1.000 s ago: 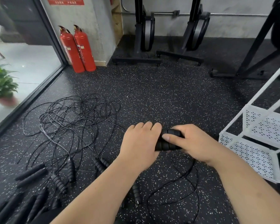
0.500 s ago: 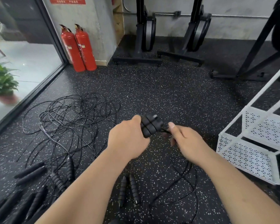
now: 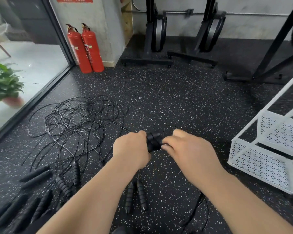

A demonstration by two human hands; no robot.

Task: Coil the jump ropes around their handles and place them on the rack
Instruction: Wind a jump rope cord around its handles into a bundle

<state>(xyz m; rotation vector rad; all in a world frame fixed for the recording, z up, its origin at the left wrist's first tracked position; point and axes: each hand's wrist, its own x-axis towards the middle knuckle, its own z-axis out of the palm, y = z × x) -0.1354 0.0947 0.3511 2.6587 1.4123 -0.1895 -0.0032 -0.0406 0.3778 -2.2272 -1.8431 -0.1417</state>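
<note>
Above the floor, mid-frame | left grip is clenching the paired handles | right grip is seemingly pinching their cord against them | progress: one rope being wound, tangled ropes waiting, none seen reaching the rack | change: right grip is closing in from half a second ago.

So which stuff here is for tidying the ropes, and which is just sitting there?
For the job: black ribbed handle pair gripped by the left hand; tangled thin black jump ropes on the floor; white perforated metal rack.
Just lying about: two red fire extinguishers; green potted plant; black gym machines.
</note>
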